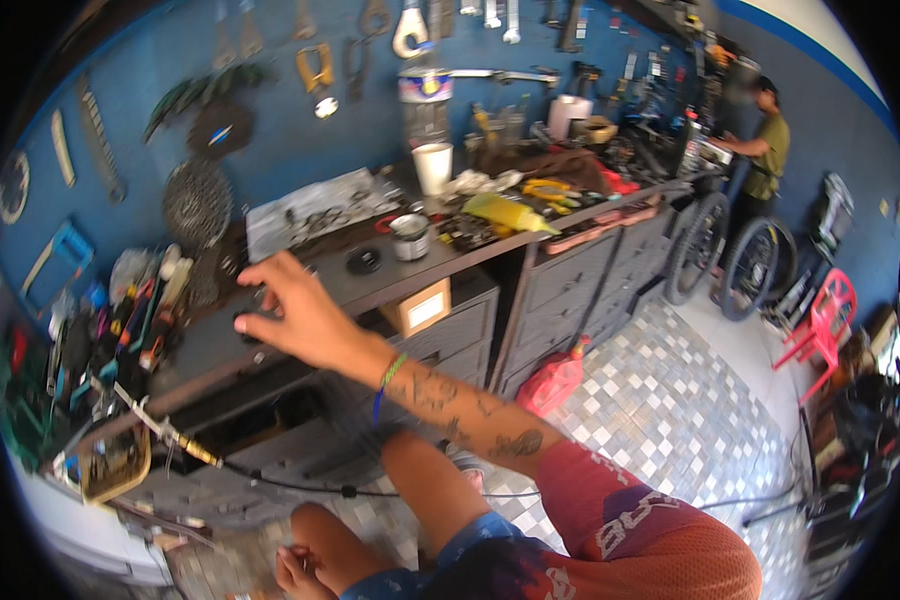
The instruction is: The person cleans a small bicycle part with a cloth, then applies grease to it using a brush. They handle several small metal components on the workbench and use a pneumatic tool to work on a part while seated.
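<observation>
My right hand (305, 318) reaches over the bench's front edge, fingers bent and thumb held apart from them. Small dark parts show behind the gap, and I see nothing plainly gripped. Close by on the worktop are a black round cap (363, 260) and an opened small tin (409, 238). Behind the hand, a pale sheet (315, 212) carries many small dark metal parts. Low in the picture, beside my bare thigh, my left hand (296, 570) has its fingers curled in; whatever they may hold is hidden.
Hand tools (120, 320) crowd the bench's left end. A white cup (433, 168), a large plastic bottle (426, 100) and a yellow squeeze bottle (505, 212) stand or lie farther right. A hose (350, 491) crosses before me. Beyond are bicycle wheels (750, 268), a red chair (820, 325) and another person (767, 150).
</observation>
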{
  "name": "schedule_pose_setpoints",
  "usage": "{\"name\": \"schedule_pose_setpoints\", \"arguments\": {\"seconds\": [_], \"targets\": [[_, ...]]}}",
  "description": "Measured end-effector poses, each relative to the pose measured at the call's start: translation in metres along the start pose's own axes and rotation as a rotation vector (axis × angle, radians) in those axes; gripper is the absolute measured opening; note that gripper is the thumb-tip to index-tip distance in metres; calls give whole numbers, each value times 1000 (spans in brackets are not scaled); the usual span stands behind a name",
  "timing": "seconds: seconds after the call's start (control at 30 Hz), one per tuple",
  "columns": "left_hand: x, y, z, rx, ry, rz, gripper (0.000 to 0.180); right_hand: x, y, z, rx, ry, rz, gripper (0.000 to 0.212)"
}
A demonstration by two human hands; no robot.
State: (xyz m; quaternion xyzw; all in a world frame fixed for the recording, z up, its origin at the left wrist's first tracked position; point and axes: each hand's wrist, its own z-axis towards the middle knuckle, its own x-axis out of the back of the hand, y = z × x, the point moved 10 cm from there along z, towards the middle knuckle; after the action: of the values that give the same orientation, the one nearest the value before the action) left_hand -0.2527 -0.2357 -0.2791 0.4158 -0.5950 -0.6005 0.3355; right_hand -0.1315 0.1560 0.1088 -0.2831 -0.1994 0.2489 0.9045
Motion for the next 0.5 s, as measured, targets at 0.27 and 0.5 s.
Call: {"name": "schedule_pose_setpoints", "arguments": {"seconds": [0.27, 0.5], "targets": [[-103, 18, -30, 251, -186, -240, 58, 20, -6, -233, -510, 162, 261, 18], [-274, 105, -149, 524, -997, -469, 65, 172, -20, -275, -231, 629, -130, 22]]}}
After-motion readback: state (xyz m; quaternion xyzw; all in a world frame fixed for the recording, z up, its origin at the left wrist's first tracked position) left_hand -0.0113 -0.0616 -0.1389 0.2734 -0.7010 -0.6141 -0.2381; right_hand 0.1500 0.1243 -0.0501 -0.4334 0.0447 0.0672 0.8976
